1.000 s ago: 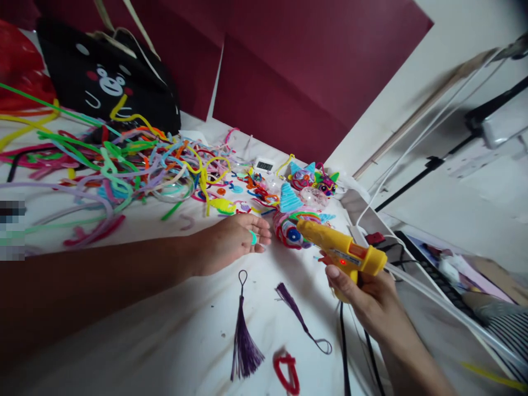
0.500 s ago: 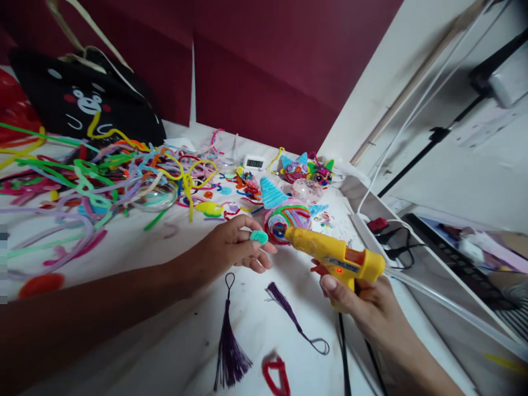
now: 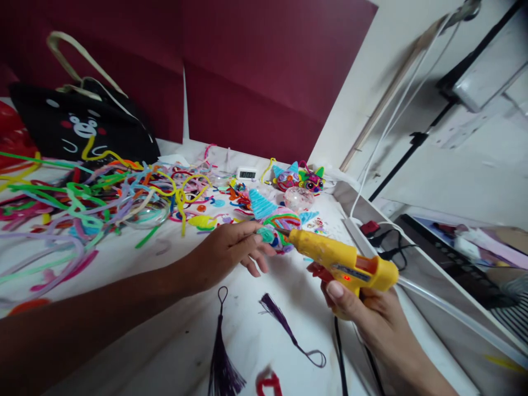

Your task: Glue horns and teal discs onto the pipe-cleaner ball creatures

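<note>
Between the thumb and fingers of my left hand [image 3: 233, 250] is a small teal-green coiled disc [image 3: 265, 235]. My right hand [image 3: 371, 313] grips a yellow hot glue gun [image 3: 344, 258] by its handle, its red light lit and a clear glue stick [image 3: 445, 308] out of the back. The nozzle points left, at the edge of the disc; whether it touches cannot be told. Just behind stands a ball wrapped in colourful pipe cleaners [image 3: 284, 220] with a blue striped cone [image 3: 260, 204], partly hidden by my hand and the gun.
Two purple tassels [image 3: 225, 352] [image 3: 282, 319] and a red bent piece [image 3: 269, 383] lie in front. Loose pipe cleaners [image 3: 82, 203] heap at the left by a black bag [image 3: 82, 129]. Two decorated balls [image 3: 287, 177] [image 3: 312, 180] and a small clock [image 3: 246, 174] stand behind. A tray [image 3: 355, 206] with cables borders the right.
The disc in my left hand and the glue gun's nozzle have come together. My left hand has turned the disc somewhat. The whole view has shifted slightly.
</note>
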Demonstrator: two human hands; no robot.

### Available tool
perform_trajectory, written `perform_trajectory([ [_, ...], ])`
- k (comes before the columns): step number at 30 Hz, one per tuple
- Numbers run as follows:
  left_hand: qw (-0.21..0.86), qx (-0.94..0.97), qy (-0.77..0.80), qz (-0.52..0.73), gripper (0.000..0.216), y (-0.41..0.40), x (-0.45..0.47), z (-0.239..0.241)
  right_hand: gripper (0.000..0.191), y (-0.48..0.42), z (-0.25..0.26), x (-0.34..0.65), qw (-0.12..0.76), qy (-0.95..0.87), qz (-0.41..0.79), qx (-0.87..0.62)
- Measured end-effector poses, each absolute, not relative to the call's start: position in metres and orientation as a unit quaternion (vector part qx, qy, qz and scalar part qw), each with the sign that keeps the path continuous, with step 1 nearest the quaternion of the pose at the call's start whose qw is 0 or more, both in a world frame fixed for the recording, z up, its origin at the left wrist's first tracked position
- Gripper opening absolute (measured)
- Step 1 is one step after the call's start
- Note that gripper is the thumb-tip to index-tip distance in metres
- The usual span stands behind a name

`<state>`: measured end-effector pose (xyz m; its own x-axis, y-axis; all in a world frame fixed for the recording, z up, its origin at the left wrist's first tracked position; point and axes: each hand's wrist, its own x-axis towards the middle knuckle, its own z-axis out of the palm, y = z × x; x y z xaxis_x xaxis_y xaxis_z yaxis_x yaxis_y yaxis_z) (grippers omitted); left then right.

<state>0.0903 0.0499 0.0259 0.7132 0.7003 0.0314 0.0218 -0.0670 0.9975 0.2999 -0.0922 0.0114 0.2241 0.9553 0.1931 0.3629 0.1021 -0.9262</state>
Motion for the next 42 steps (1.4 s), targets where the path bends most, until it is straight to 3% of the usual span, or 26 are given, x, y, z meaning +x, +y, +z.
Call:
perform_trajectory([
  [30,0.547,0.746,0.26,0.278,0.03,0.05,0.082,0.021,0.028,-0.091,0.009,0.299,0.471,-0.566,0.307,-0.603],
  [42,0.57,0.725,0.258,0.287,0.03,0.05,0.082,0.022,0.029,-0.089,0.014,0.292,0.481,-0.564,0.283,-0.608],
])
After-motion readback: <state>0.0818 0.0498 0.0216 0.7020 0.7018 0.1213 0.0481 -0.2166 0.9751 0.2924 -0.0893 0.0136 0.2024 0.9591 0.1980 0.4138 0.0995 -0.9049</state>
